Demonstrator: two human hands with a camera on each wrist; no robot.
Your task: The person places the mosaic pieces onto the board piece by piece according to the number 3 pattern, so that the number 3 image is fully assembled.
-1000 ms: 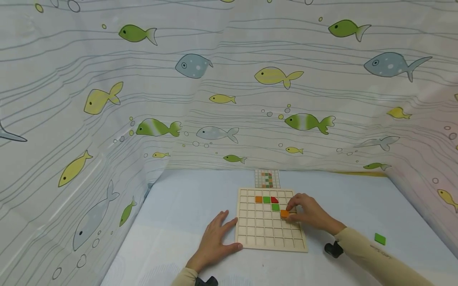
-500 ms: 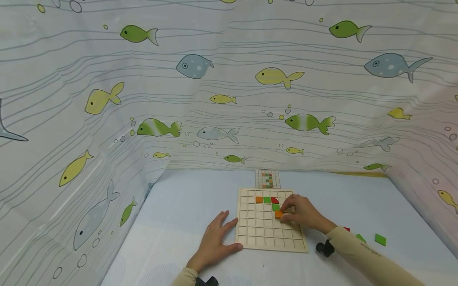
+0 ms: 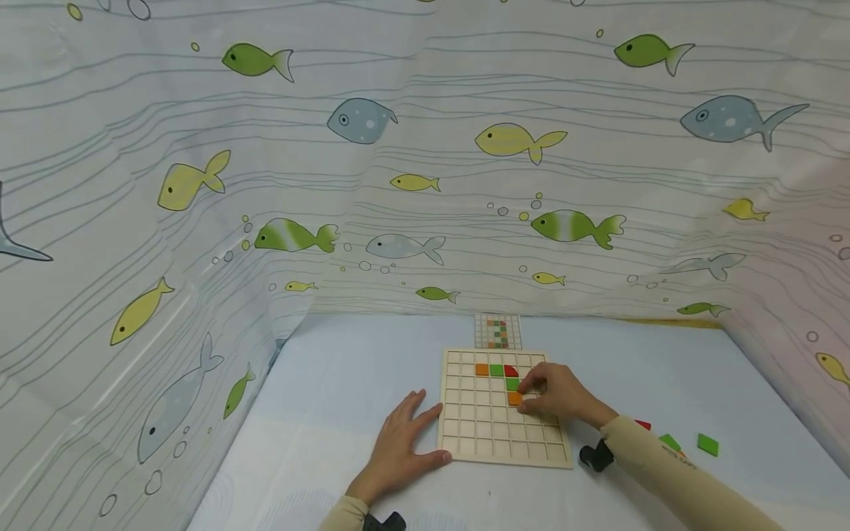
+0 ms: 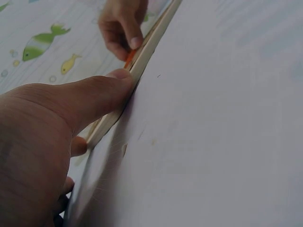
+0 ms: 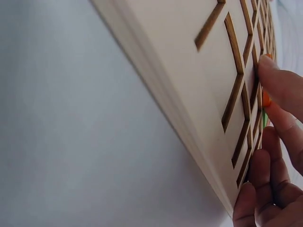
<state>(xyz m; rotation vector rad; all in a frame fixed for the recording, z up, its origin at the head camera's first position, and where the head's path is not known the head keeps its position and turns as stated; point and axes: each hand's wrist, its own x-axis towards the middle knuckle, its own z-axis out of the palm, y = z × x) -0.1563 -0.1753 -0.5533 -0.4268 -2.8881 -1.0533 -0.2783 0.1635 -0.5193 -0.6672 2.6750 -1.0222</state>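
Observation:
A pale wooden grid board (image 3: 474,430) lies in the middle of the table. Thumb and index finger of my right hand (image 3: 564,396) pinch an orange square tile (image 3: 514,399) at its cell, just below a green tile (image 3: 512,384). Above that, a row holds another orange tile (image 3: 482,370), a second green tile (image 3: 496,370) and a red rounded tile (image 3: 510,371). My left hand (image 3: 395,446) is spread along the board's left side, its thumb on the near left corner. In the left wrist view that thumb (image 4: 102,92) touches the board's edge.
Behind the board lies a small pattern card (image 3: 488,343) with coloured squares. Right of it, partly hidden by the right sleeve, are loose tiles: a red one (image 3: 642,425) and a green one (image 3: 707,444) among them. A fish-printed sheet (image 3: 425,214) encloses the table.
My right hand has moved left and slightly down, carrying the orange tile from a cell farther right to below the green tile. Loose tiles came into view beside the sleeve. My left hand stays put.

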